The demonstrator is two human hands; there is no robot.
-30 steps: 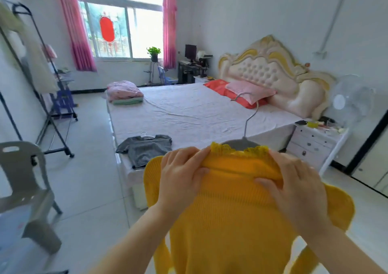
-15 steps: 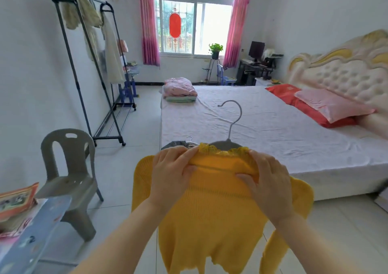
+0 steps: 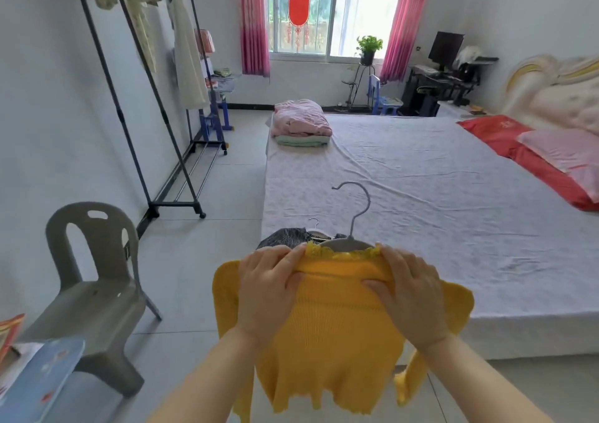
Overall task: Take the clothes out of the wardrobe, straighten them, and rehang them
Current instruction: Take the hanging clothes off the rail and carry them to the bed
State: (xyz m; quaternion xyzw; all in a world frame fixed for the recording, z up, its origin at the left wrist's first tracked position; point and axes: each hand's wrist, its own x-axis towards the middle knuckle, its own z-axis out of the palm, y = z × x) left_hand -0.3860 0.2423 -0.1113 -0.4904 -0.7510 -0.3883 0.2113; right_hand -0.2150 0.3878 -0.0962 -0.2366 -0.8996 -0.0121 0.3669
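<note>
A yellow ribbed sweater (image 3: 337,341) hangs on a grey hanger (image 3: 351,215) held up in front of me, its hook pointing up. My left hand (image 3: 269,289) grips the sweater's left shoulder and my right hand (image 3: 410,296) grips the right shoulder, thumbs on the front just under the lace collar. A grey garment on a second hanger (image 3: 291,239) lies on the near corner of the bed, partly hidden behind the sweater. The black clothes rack (image 3: 155,105) stands along the left wall with pale garments (image 3: 186,46) hanging on it.
A large bed (image 3: 421,202) with a white sheet fills the right, with folded pink bedding (image 3: 299,122) at its far corner and pillows at right. A grey plastic chair (image 3: 94,293) stands at left. A blue board (image 3: 39,377) sits at bottom left.
My view has swung left towards the clothes rack and window. Both hands still hold the sweater by the shoulders in the same way, with the hanger hook upright.
</note>
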